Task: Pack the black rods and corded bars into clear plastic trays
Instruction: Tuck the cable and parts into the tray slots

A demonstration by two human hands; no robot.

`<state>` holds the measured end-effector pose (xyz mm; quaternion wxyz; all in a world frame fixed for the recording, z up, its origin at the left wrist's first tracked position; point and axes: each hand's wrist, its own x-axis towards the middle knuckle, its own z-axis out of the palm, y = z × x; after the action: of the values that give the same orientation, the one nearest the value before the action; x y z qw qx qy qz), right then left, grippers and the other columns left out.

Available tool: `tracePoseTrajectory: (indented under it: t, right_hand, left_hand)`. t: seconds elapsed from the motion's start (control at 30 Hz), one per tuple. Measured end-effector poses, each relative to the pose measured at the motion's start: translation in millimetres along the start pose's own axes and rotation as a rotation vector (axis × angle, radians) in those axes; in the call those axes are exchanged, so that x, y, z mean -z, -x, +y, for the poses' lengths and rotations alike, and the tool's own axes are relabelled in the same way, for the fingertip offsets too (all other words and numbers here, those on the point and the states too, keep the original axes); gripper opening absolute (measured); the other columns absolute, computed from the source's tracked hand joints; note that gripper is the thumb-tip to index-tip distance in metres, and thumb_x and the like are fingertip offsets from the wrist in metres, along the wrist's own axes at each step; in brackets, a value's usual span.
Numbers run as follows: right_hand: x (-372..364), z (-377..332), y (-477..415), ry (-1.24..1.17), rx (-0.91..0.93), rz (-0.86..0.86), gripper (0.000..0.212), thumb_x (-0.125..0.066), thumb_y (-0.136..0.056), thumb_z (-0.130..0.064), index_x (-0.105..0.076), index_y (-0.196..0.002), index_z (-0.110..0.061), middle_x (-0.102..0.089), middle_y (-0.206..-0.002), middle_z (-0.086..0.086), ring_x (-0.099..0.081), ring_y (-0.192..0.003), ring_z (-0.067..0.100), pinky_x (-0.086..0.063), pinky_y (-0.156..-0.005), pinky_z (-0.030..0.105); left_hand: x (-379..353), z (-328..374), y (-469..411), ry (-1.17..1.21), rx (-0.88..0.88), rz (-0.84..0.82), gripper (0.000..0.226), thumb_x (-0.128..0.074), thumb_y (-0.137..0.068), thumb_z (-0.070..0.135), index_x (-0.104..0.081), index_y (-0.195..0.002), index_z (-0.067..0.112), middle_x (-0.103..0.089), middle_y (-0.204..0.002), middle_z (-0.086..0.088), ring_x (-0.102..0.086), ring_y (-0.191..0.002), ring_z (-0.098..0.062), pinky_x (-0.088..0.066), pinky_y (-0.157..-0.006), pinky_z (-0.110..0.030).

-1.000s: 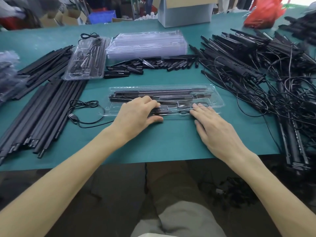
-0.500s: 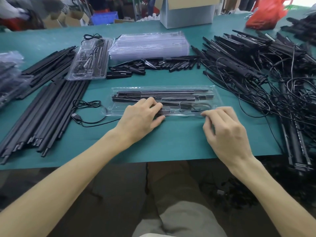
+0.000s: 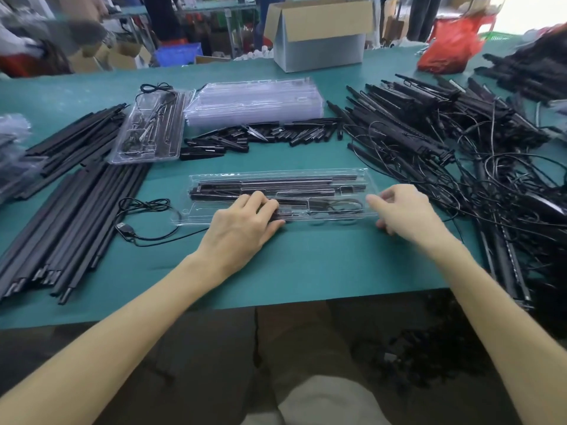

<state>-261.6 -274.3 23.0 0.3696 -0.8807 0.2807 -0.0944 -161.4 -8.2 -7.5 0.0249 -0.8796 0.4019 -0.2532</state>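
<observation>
A green surface [image 3: 306,271] runs across the view, its near edge cut straight above the person's lap; behind it lies a cluttered workroom with a cardboard box [image 3: 319,35] and a red bag [image 3: 448,47] at the far edge; loose rods [image 3: 70,216] lie in a heap on the left, slanting away from the person; bars [image 3: 429,133] with tangled cords pile up on the right; a stack [image 3: 254,101] of empty trays sits at the middle back, with short black pieces [image 3: 260,138] strewn just before it and a packed tray [image 3: 150,133] to its left; a cable [image 3: 144,222] with a USB plug coils between the rods and the tray [image 3: 365,176]; this tray lies in the middle near the person, long axis left to right, the black parts in it lengthwise along the same line; the left hand [image 3: 242,228] rests on the tray's near half, fingers laid flat over it and relaxed, thumb by the near rim, hiding what lies under it; the right hand [image 3: 408,216] is at the tray's right end with fingers curled, but blur hides whether they pinch the rim, so I cannot tell its grip; the room's far corners are smeared.
</observation>
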Motion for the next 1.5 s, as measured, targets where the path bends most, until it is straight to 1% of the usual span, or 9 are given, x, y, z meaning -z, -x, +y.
tracePoseTrajectory:
  t: [0.07, 0.13, 0.17, 0.4, 0.6, 0.77, 0.9, 1.1, 1.5]
  right_hand:
    - [8, -6, -11, -0.095, -0.057, -0.103, 0.044, -0.06, -0.095, -0.032, -0.063, -0.101, 0.011, -0.071, -0.066, 0.01, -0.055, -0.051, 0.019, -0.046, -0.058, 0.027]
    - [7, -9, -19, -0.326, -0.106, -0.212, 0.031, -0.063, -0.096, -0.027, -0.062, -0.087, 0.003, -0.062, -0.06, 0.005, -0.052, -0.05, 0.018, -0.041, -0.045, 0.021]
    - [4, -10, -20, -0.452, -0.137, -0.251, 0.025, -0.064, -0.096, -0.026, -0.059, -0.088, -0.003, -0.059, -0.062, 0.006, -0.053, -0.049, 0.018, -0.039, -0.041, 0.02]
    - [-7, 2, -19, -0.663, -0.137, -0.275, 0.018, -0.064, -0.096, -0.018, -0.061, -0.089, -0.002, -0.061, -0.068, 0.008, -0.058, -0.047, 0.014, -0.039, -0.038, 0.018]
    - [-3, 6, -20, -0.627, -0.108, -0.301, 0.014, -0.06, -0.096, -0.008, -0.062, -0.089, 0.003, -0.065, -0.065, 0.009, -0.063, -0.051, 0.016, -0.04, -0.038, 0.019]
    - [-5, 5, -20, -0.549, -0.098, -0.285, 0.015, -0.057, -0.099, -0.006, -0.062, -0.088, 0.005, -0.067, -0.062, 0.009, -0.054, -0.043, 0.009, -0.037, -0.035, 0.016]
    - [-6, 4, -18, -0.542, -0.09, -0.271, 0.015, -0.056, -0.099, -0.006, -0.061, -0.088, 0.004, -0.065, -0.066, 0.012, -0.053, -0.042, 0.009, -0.039, -0.036, 0.017]
    - [-7, 3, -16, -0.561, -0.097, -0.248, 0.012, -0.056, -0.097, -0.003, -0.06, -0.098, 0.008, -0.066, -0.062, 0.012, -0.057, -0.042, 0.013, -0.043, -0.036, 0.02]
    - [-6, 1, -17, -0.588, -0.13, -0.234, 0.005, -0.059, -0.095, -0.004, -0.057, -0.095, 0.001, -0.065, -0.064, 0.017, -0.057, -0.041, 0.015, -0.043, -0.036, 0.021]
  left_hand:
    - [-3, 0, 0, -0.005, -0.001, 0.041, 0.035, -0.045, -0.104, 0.044, -0.064, -0.114, 0.016, -0.061, -0.105, 0.0, -0.06, -0.09, -0.019, -0.046, -0.048, -0.031]
    - [-4, 0, 0, -0.009, 0.019, 0.07, 0.035, -0.044, -0.105, 0.043, -0.064, -0.116, 0.016, -0.061, -0.106, 0.0, -0.06, -0.09, -0.019, -0.046, -0.047, -0.032]
    - [-4, -1, 0, -0.005, 0.035, 0.081, 0.034, -0.044, -0.105, 0.042, -0.064, -0.117, 0.016, -0.061, -0.106, 0.0, -0.061, -0.091, -0.019, -0.046, -0.048, -0.032]
    - [-4, 0, 2, 0.037, 0.074, 0.097, 0.034, -0.045, -0.104, 0.042, -0.064, -0.115, 0.016, -0.062, -0.105, -0.001, -0.061, -0.094, -0.02, -0.046, -0.047, -0.033]
    - [-2, 0, 3, 0.043, 0.076, 0.077, 0.035, -0.045, -0.104, 0.043, -0.065, -0.116, 0.017, -0.062, -0.106, 0.0, -0.062, -0.096, -0.019, -0.046, -0.049, -0.032]
    - [0, 0, 4, 0.082, 0.09, 0.065, 0.035, -0.048, -0.103, 0.045, -0.064, -0.117, 0.018, -0.061, -0.107, 0.001, -0.061, -0.098, -0.019, -0.049, -0.05, -0.033]
    - [0, 0, 4, 0.098, 0.086, 0.072, 0.035, -0.048, -0.103, 0.044, -0.064, -0.118, 0.017, -0.061, -0.106, 0.001, -0.06, -0.098, -0.019, -0.05, -0.052, -0.033]
    - [-2, -1, 5, 0.099, 0.088, 0.086, 0.035, -0.049, -0.103, 0.045, -0.064, -0.118, 0.017, -0.061, -0.106, 0.001, -0.061, -0.097, -0.018, -0.049, -0.051, -0.031]
    - [-3, -2, 5, 0.122, 0.094, 0.092, 0.034, -0.05, -0.102, 0.044, -0.064, -0.118, 0.017, -0.061, -0.105, 0.002, -0.061, -0.096, -0.018, -0.047, -0.048, -0.031]
